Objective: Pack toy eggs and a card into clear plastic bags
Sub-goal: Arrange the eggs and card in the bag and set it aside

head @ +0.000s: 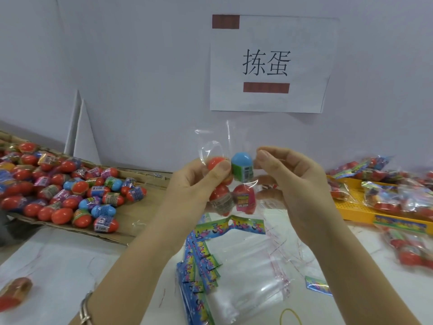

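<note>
Both my hands hold one clear plastic bag [212, 146] up in front of the wall. My left hand [199, 181] grips it on the left, thumb pressed on a red egg [215, 161] inside. My right hand [290, 177] pinches the bag's right side beside a blue-topped egg [242, 168]. Two more red eggs [243, 198] sit lower in the bag. A colourful card [246, 226] hangs at the bag's bottom. Below lie a stack of cards [199, 273] and empty clear bags [253, 273].
A cardboard tray [140, 205] at the left holds several loose toy eggs [70, 191]. A yellow crate [351, 205] at the right carries filled bags [398, 193]. A paper sign [269, 64] hangs on the wall. A yellow rubber band [290, 317] and a tape roll [16, 289] lie near me.
</note>
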`<state>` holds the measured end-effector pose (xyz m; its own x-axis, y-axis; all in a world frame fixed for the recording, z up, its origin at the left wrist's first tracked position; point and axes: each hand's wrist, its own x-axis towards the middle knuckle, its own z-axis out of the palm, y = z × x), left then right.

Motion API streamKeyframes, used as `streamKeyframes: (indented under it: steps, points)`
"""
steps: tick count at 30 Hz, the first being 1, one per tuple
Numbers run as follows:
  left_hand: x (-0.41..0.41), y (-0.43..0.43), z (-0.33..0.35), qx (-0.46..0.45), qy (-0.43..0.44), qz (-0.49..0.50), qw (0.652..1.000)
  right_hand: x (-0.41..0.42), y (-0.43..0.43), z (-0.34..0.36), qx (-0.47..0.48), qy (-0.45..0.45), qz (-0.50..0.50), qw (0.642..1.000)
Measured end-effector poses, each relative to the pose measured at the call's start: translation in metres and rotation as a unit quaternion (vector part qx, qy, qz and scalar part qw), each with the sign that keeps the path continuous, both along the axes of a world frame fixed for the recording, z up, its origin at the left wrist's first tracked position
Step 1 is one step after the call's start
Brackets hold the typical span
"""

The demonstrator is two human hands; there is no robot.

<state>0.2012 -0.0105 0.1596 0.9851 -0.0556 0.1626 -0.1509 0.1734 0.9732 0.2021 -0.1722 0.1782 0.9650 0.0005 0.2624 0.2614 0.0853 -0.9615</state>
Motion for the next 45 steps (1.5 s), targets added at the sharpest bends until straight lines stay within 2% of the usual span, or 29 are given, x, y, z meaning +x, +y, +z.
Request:
streamKeyframes:
  steps: [2,5,11,16,23,33,40,45]
  points:
    - [-0.001,0.0,-0.001,0.016,-0.008,-0.004,1.0,0.001,0.001,-0.001,-0.016,0.008,0.007,1.0]
    - [-0.002,-0.002,0.0,0.023,-0.014,-0.017,0.999,0.003,0.0,-0.004,0.02,0.025,0.012,0.999]
    - [0.0,-0.002,-0.001,-0.073,-0.045,0.026,0.996,0.002,-0.004,0.0,0.056,0.021,0.019,0.998]
    - [0.0,-0.002,-0.003,-0.085,-0.063,0.056,0.993,0.002,-0.004,0.002,0.052,0.02,0.025,0.998]
    - [0.001,0.0,-0.003,-0.086,-0.068,0.089,0.99,0.002,-0.007,0.003,0.044,0.01,0.031,0.999]
    - [-0.002,0.001,0.003,-0.11,-0.044,0.071,0.99,0.003,-0.012,0.003,0.059,-0.005,0.06,0.996]
    - [-0.006,0.0,0.004,-0.025,-0.107,0.121,0.987,0.003,-0.012,0.003,0.064,-0.007,0.061,0.996]
    - [-0.004,0.0,0.006,-0.038,-0.074,0.119,0.989,0.004,-0.013,0.003,0.053,-0.02,0.044,0.997]
